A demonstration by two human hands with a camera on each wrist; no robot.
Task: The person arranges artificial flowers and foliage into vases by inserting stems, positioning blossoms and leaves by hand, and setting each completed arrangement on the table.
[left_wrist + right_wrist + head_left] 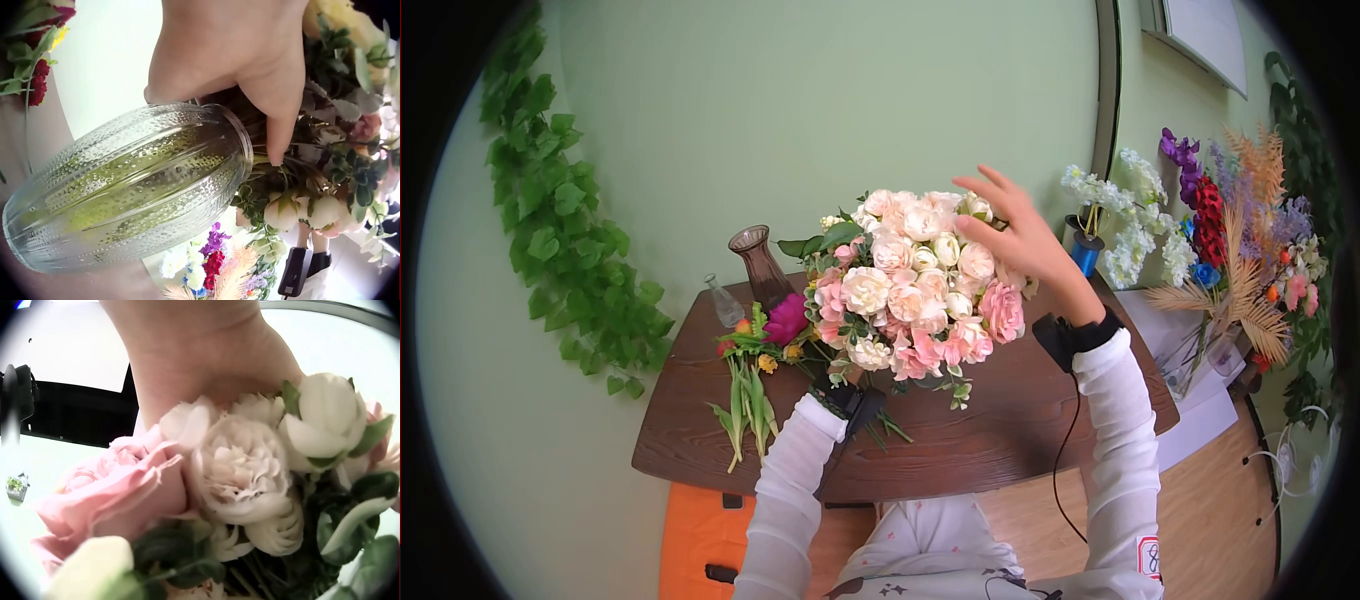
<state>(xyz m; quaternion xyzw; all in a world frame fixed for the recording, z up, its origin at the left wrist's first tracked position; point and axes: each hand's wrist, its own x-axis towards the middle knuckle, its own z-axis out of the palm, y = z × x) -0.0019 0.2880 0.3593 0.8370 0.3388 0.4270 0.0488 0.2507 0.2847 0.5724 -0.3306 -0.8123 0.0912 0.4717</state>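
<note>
A full bouquet of white and pink flowers [905, 285] stands over the table, its stems entering the mouth of a ribbed clear glass vase [131, 187]. At the vase's neck my left hand [231, 56] grips, thumb across the stems just past the rim, other fingers hidden behind the glass; in the head view the flowers mostly cover this hand. My right hand [1025, 235] is at the bouquet's upper right side, fingers spread and loosely bent over the white blooms. From the right wrist view, the hand [200, 362] lies behind white and pink flowers [240, 465], fingertips hidden.
On the left of the dark table [1000, 430] are a purple-brown vase [762, 265], a small clear bottle [724, 303], a magenta flower [785, 320] and loose green stems [745, 405]. Right of it stand a blue container [1086, 254] and colourful flowers [1210, 225]. A cable hangs by the right sleeve.
</note>
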